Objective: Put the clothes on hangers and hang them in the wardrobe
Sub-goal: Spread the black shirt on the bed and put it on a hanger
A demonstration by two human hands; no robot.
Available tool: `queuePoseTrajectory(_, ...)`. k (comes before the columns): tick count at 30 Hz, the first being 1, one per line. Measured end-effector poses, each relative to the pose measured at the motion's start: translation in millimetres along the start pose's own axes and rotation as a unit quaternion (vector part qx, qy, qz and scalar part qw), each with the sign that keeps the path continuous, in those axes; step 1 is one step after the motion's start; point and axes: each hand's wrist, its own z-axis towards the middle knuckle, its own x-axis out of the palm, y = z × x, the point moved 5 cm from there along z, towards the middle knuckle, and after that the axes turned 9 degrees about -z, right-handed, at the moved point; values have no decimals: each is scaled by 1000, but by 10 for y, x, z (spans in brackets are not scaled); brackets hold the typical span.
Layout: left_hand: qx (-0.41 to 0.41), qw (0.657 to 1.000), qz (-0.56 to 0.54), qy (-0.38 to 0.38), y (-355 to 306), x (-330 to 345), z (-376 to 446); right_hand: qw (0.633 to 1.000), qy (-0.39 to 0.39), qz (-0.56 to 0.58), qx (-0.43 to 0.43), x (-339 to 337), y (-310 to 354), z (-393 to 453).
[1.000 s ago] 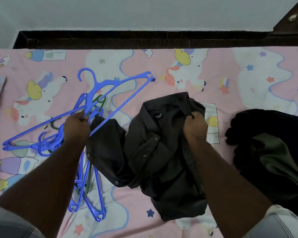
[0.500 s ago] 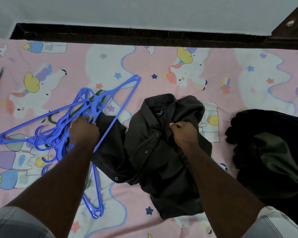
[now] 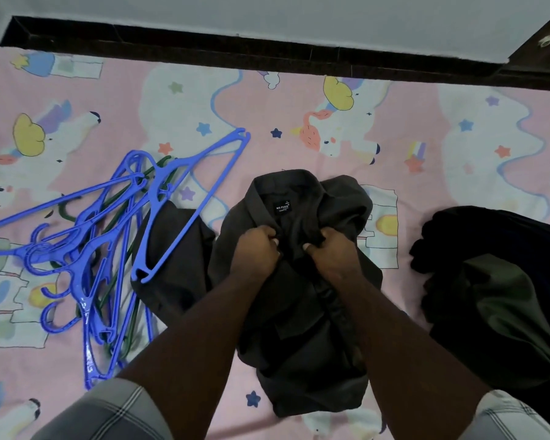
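A dark grey shirt [image 3: 296, 281] lies crumpled in the middle of the bed [image 3: 426, 128], its collar turned toward the far edge and a small black label showing inside the neck. Both hands work at its front just below that collar. The left hand [image 3: 254, 250] has its fingers curled tight into the cloth on one side of the opening, and the right hand [image 3: 331, 252] grips the cloth on the other side in the same closed grip; the two fists sit near each other with a narrow strip of fabric between them.

To the left of the shirt a tangle of blue hangers [image 3: 86, 255] lies on the sheet, with a few dark green hangers [image 3: 121, 214] mixed in. One blue hanger [image 3: 191, 201] lies on top of the pile and across the shirt's left sleeve, touched by neither hand.

At the right edge of the bed sits a heap of dark clothes [image 3: 496, 290], an olive green piece on top, well apart from the shirt.

The sheet is pink with cartoon unicorns and stars. Checked sleeves show at the bottom corners.
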Motion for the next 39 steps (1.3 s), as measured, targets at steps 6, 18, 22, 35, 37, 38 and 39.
queuePoseTrajectory(6, -37, 999, 2, -16, 122, 182, 109, 994, -87, 60, -29, -206, 144, 172)
queuePoseTrajectory(18, -70, 996, 50, -34, 98, 291, 181, 960, 10, 278, 42, -129, -104, 450)
queuePoseTrajectory(22, -73, 995, 61, -11, 58, 316, 207, 965, 77, 249, 26, -81, -114, 395)
queuePoseTrajectory(35, -58, 991, 31, 120, 129, 97, -125, 977, 65, 203, -14, 50, -121, 195)
queuePoseTrajectory(37, -71, 989, 40, 126, 195, 67, -172, 975, 51, 217, -17, -14, -135, 122)
queuePoseTrajectory(38, -71, 990, 39, 111, 205, 47, -188, 972, 47, 229, -13, -44, -148, 83)
queuePoseTrajectory(39, -68, 994, 26, 84, 183, 13, -201, 969, 45, 243, -7, -63, -169, 53)
